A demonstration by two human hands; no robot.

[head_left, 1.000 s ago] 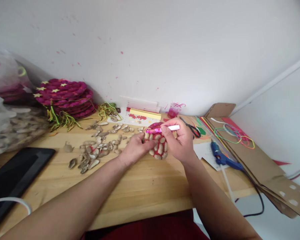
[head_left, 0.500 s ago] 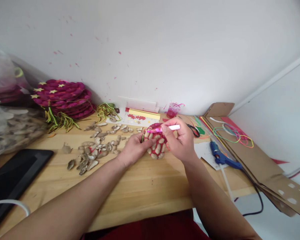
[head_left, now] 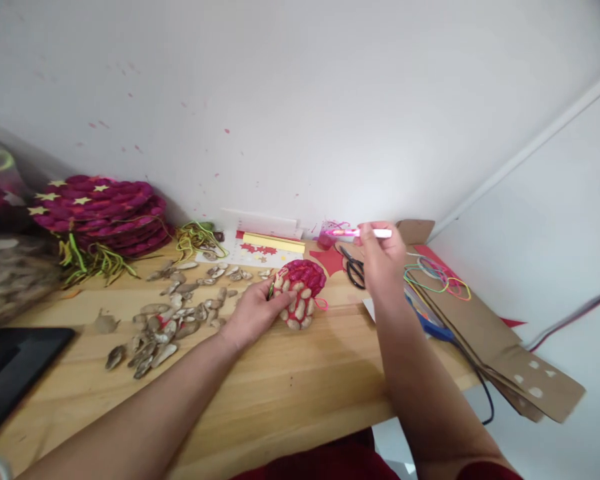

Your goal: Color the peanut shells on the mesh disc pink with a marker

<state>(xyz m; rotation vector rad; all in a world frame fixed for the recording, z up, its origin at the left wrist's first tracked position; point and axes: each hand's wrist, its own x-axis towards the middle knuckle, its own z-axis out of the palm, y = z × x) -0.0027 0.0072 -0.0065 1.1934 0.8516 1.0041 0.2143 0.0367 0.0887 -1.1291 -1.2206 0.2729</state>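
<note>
Left hand (head_left: 253, 313): holds the peanut craft (head_left: 304, 288);
Peanut craft: left of the right hand (head_left: 384, 257);
Right hand: pinches a brush (head_left: 347, 233);

1 head-worn view, looking forward, angled down

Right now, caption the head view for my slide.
Left hand holds a partly magenta peanut craft; right hand holds a pink-stained tool near a pink cup.

Peanut-covered piece (head_left: 305, 293) — partly behind left hand (head_left: 254, 312); tablet (head_left: 23, 363) — cut off left.
</note>
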